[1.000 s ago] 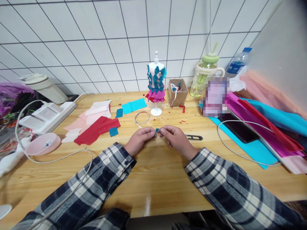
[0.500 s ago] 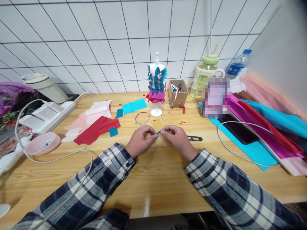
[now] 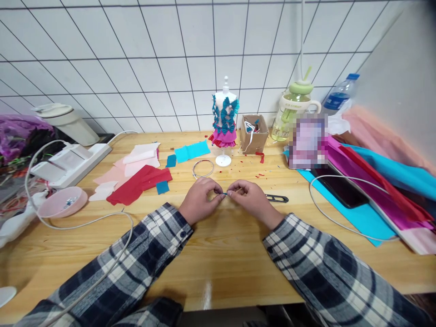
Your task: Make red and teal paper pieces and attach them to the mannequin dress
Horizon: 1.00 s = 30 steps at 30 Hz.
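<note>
My left hand (image 3: 200, 198) and my right hand (image 3: 250, 196) rest on the wooden table (image 3: 218, 259), fingertips pinched together on a tiny teal paper piece (image 3: 225, 194) held between them. Only a sliver of the teal shows. Behind my hands stands a small white mannequin (image 3: 224, 119) dressed in teal bows and a pink skirt. A wire ring (image 3: 203, 168) lies just beyond my left hand. Black snips (image 3: 276, 198) lie right of my right hand.
Red, pink and teal paper pieces (image 3: 139, 175) lie at left. A pink bowl (image 3: 61, 202), white device (image 3: 70, 163) and white cable (image 3: 85, 222) sit far left. A cardboard box (image 3: 254, 132), green cup (image 3: 293, 111), water bottle (image 3: 339, 94), phone (image 3: 337, 187) and coloured sheets (image 3: 381, 181) fill the right.
My fingertips have closed tighter on the teal piece, so less of it shows than before. Both hands stay in about the same place.
</note>
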### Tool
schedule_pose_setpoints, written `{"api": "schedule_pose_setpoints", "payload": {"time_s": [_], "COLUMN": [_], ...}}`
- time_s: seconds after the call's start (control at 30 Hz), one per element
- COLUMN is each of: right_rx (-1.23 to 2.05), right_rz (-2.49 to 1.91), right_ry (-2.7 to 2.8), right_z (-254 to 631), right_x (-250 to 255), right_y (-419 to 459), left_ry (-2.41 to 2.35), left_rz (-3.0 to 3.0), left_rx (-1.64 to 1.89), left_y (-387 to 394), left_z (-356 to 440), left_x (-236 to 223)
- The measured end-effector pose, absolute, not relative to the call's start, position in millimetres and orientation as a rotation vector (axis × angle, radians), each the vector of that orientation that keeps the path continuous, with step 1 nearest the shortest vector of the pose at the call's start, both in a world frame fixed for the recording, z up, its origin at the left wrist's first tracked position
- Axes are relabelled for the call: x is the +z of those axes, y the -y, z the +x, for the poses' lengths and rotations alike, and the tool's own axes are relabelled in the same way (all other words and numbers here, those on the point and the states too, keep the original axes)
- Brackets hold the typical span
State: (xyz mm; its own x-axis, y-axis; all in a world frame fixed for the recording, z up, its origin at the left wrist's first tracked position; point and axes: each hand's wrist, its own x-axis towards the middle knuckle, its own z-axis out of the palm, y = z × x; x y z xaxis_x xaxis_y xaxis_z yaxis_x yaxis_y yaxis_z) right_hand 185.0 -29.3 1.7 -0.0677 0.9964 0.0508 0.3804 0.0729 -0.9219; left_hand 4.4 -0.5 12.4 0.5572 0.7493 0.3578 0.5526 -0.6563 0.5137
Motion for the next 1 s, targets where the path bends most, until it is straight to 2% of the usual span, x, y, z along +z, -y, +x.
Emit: {"api": "schedule_pose_setpoints", "payload": {"time_s": [0.23,0.53,0.67,0.8,1.0], "right_rx": [0.728,0.663,0.905,1.236,1.368], "right_rz": [-1.344,-1.288,-1.278,-1.183,-1.144], "right_ry": [1.776,1.832,1.448,1.092,1.017], "right_z": [185,191,185,174,168], "right_x": [7,9,7,2,0], "right_y": [32,31,31,34,36], "left_ry": [-1.025,-1.018,-0.975,-0.958,-0.971], "left_rz": [2.333,1.93,1.637,1.375,1.381], "left_rx": [0.773,0.796,0.95,0.941,0.935], "left_y": [-1,-3,1,6,8], "left_z": [4,1,5,13,15], "left_x": [11,13,13,8,9]}}
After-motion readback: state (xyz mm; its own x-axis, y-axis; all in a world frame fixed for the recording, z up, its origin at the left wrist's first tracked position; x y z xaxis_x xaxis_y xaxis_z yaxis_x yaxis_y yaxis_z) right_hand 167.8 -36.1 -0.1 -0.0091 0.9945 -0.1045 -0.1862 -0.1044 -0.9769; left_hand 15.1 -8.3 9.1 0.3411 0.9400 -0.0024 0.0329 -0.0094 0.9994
